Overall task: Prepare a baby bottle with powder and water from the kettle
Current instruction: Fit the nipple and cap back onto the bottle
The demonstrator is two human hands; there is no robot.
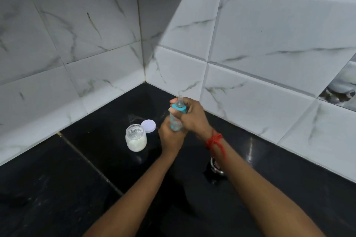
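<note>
A small clear baby bottle with a teal collar and a clear teat is held upright above the black counter near the corner. My left hand wraps the bottle's lower body. My right hand grips the teal collar at the top, a red thread tied at its wrist. To the left stands an open glass jar with white powder in its bottom. Its white lid lies flat just behind it. A dark kettle shows partly under my right forearm.
The black stone counter meets white marble-look tiled walls in a corner behind the bottle. A joint line runs diagonally across the counter on the left. Faint white powder marks lie behind the jar.
</note>
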